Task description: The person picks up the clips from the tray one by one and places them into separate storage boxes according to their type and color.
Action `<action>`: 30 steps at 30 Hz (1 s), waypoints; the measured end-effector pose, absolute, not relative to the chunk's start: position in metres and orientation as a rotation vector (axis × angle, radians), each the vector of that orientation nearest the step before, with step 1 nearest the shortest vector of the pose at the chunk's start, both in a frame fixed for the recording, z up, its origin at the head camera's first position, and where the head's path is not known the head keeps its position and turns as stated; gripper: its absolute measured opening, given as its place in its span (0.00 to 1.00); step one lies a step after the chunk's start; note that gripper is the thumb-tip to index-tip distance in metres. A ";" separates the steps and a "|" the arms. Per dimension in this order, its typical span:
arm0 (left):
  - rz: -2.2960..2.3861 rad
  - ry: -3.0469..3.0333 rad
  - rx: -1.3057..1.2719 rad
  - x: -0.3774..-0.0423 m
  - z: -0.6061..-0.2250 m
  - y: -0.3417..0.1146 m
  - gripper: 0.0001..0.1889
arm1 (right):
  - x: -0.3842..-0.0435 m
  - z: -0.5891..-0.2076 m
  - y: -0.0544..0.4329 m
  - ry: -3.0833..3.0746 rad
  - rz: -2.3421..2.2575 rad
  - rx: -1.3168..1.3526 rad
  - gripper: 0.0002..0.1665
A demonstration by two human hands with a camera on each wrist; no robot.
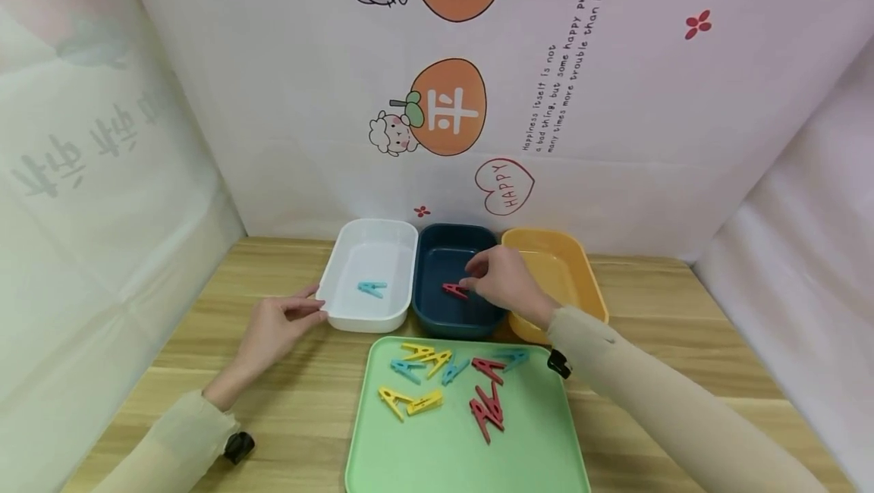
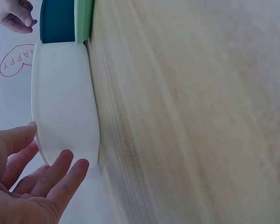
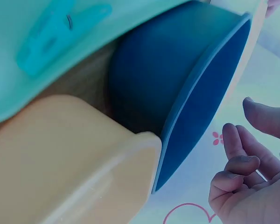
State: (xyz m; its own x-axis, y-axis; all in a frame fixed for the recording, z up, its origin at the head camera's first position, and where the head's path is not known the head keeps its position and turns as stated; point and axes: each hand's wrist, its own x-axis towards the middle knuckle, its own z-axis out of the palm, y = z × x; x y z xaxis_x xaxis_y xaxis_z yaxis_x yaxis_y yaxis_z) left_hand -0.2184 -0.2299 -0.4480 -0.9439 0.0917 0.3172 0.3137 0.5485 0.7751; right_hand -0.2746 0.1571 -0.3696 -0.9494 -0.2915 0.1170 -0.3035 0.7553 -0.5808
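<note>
My left hand [image 1: 281, 330] rests its fingertips at the left side of the white bin [image 1: 369, 322]. The left wrist view shows its thumb at the rim and the other fingers loosely spread by the outer wall. Over the dark blue bin [image 1: 437, 316] is my right hand [image 1: 505, 281], fingertips right beside a red clothespin [image 1: 454, 290] in that bin. Thumb and fingers stand apart with nothing between them in the right wrist view. A light blue clothespin [image 1: 372, 289] lies in the white bin.
A yellow bin [image 1: 573, 273] adjoins the blue one on the right. In front, a green tray [image 1: 471, 463] carries several yellow clothespins [image 1: 425, 401], blue clothespins [image 1: 407, 370] and red clothespins [image 1: 486, 411]. Behind the bins rises a printed white cloth [image 1: 293, 174].
</note>
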 end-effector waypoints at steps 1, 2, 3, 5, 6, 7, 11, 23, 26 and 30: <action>-1.344 -2.546 -0.338 -0.218 -0.448 -0.230 0.11 | -0.272 -0.370 0.158 -2.918 0.969 0.507 0.13; -1.341 -2.546 -0.336 -0.218 -0.448 -0.229 0.10 | -0.270 -0.370 0.159 -2.908 0.967 0.520 0.12; -1.334 -2.546 -0.335 -0.219 -0.448 -0.229 0.10 | -0.267 -0.370 0.161 -2.897 0.970 0.533 0.12; -1.327 -2.546 -0.335 -0.219 -0.448 -0.229 0.10 | -0.261 -0.369 0.163 -2.880 0.978 0.545 0.11; -1.326 -2.547 -0.337 -0.219 -0.448 -0.229 0.10 | -0.258 -0.368 0.164 -2.873 0.981 0.547 0.11; -1.328 -2.548 -0.337 -0.219 -0.447 -0.229 0.10 | -0.255 -0.368 0.165 -2.867 0.983 0.549 0.11; -1.347 -2.549 -0.332 -0.218 -0.447 -0.230 0.10 | -0.242 -0.368 0.167 -2.859 0.988 0.570 0.11; -1.340 -2.542 -0.333 -0.216 -0.448 -0.232 0.10 | -0.209 -0.377 0.178 -2.841 0.991 0.576 0.08; -1.340 -2.544 -0.331 -0.217 -0.449 -0.232 0.10 | -0.202 -0.379 0.180 -2.837 0.991 0.582 0.08; -1.346 -2.542 -0.332 -0.217 -0.449 -0.231 0.10 | -0.194 -0.383 0.183 -2.835 0.996 0.581 0.08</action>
State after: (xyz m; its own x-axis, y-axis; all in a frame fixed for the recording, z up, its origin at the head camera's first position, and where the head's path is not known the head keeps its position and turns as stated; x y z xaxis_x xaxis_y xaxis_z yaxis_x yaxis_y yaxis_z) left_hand -0.2174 -0.2309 -0.4491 -0.9440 0.0853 0.3187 0.3115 0.5484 0.7760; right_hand -0.1939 0.1828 -0.3826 -0.9248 -0.3246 0.1986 -0.3775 0.7167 -0.5864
